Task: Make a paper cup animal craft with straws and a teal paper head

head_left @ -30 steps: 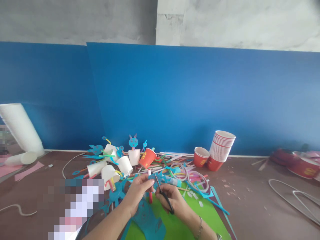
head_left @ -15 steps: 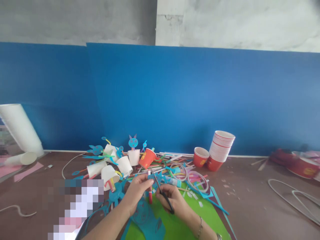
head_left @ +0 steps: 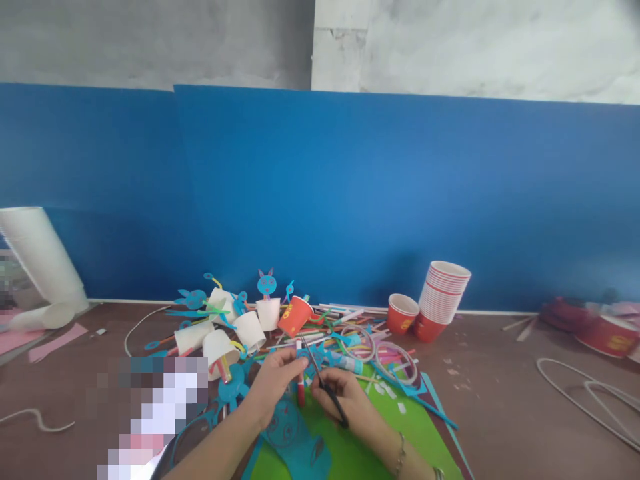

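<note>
My left hand (head_left: 273, 385) is closed, its thumb and fingers pinching a small blue paper cutout (head_left: 314, 355). In my right hand (head_left: 353, 399) is a pair of scissors (head_left: 332, 399) with black handles, the blades pointing up and left at the cutout. Whether the blades are parted is too small to tell. A red and white marker (head_left: 301, 393) shows beside my left fingertips; I cannot tell whether it is held or lying. Below my hands, a blue paper sheet (head_left: 303, 457) with drawn shapes rests on a green sheet (head_left: 370, 447).
Paper cups (head_left: 249, 332) with blue paper figures crowd the left centre. Behind my hands lie straws, markers and tape rolls (head_left: 395, 365). A red cup (head_left: 402, 313) stands beside a tall cup stack (head_left: 443, 293). Cables (head_left: 575, 373) lie right; white rolls (head_left: 43, 257) are left.
</note>
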A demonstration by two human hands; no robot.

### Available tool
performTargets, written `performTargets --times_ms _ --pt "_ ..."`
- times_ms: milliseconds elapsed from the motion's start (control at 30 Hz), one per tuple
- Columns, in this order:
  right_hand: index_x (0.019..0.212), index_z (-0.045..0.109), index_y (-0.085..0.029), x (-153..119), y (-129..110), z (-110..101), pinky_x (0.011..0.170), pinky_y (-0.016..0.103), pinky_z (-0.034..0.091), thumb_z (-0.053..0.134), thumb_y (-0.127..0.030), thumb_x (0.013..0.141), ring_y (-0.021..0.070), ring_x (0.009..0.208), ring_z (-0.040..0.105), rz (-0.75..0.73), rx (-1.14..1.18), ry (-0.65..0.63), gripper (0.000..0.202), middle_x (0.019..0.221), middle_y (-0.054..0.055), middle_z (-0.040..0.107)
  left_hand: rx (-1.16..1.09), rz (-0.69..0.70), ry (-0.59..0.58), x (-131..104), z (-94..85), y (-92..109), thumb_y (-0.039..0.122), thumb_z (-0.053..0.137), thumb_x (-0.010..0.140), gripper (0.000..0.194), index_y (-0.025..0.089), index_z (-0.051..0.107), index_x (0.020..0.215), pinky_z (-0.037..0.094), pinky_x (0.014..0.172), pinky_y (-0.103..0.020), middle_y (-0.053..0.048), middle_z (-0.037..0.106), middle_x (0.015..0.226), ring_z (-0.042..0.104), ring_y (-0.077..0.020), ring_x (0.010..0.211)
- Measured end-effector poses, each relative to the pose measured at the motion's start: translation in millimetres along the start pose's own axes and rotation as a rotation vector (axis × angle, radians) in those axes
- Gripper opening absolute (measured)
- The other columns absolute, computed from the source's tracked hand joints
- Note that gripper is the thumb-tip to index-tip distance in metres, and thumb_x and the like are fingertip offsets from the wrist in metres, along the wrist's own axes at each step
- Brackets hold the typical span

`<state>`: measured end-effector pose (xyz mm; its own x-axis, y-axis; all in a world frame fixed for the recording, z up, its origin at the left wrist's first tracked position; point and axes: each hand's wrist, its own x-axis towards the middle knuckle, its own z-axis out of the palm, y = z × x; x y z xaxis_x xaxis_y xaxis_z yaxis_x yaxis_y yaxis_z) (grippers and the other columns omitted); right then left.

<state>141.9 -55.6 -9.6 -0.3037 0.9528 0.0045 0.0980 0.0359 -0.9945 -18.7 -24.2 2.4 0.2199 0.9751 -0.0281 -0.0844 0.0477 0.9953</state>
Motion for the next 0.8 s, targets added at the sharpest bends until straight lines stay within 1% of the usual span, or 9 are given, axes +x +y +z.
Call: performTargets --times_ms 200,367,567,667,800 --pt "0.066 0.056 -0.017 0 0 0 0.035 0.019 0.022 0.072 -0.049 0.07 0.0042 0.037 0.028 0.004 0.023 -0.002 0.035 0.047 -0.009 0.038 0.007 -0.002 -0.003 0 -0.7 1 0.044 0.071 0.066 0.035 0.018 0.053 0.053 0.03 0.06 -0.027 0.005 0.048 0.051 0.04 -0.012 0.054" --pt "0.065 0.056 -0.017 -1 -3 0 0.038 0.02 0.023 0.072 -0.046 0.068 0.0052 0.04 0.029 0.0 -0.014 0.019 0.033 0.05 -0.008 0.041 0.001 -0.011 -0.01 1 -2.0 2 0.045 0.073 0.064 0.036 0.018 0.053 0.052 0.026 0.056 -0.026 0.005 0.046 0.05 0.036 -0.011 0.053" --pt "0.064 0.056 -0.018 0 -4 0 0.038 0.02 0.023 0.072 -0.047 0.068 0.0052 0.04 0.029 -0.003 -0.016 0.017 0.034 0.048 -0.008 0.04 -0.035 -0.019 -0.019 1 -1.0 5 0.045 0.075 0.063 0.034 0.017 0.056 0.055 0.024 0.053 -0.024 0.006 0.042 0.051 0.033 -0.0099 0.052" --pt "0.065 0.057 -0.017 1 0 1 0.036 0.019 0.024 0.072 -0.048 0.069 0.0042 0.037 0.029 -0.003 0.013 0.013 0.034 0.048 -0.009 0.039 -0.069 -0.017 -0.013 -1 1.4 5 0.044 0.075 0.064 0.033 0.016 0.058 0.058 0.025 0.053 -0.024 0.006 0.043 0.052 0.033 -0.0094 0.052" --pt "0.071 0.058 -0.017 1 6 2 0.033 0.018 0.028 0.071 -0.052 0.07 0.0048 0.034 0.031 0.024 0.042 -0.014 0.037 0.046 -0.01 0.04 -0.103 -0.01 -0.005 -4 4.3 5 0.043 0.076 0.063 0.031 0.016 0.062 0.061 0.032 0.057 -0.023 0.005 0.049 0.053 0.04 -0.0104 0.054"
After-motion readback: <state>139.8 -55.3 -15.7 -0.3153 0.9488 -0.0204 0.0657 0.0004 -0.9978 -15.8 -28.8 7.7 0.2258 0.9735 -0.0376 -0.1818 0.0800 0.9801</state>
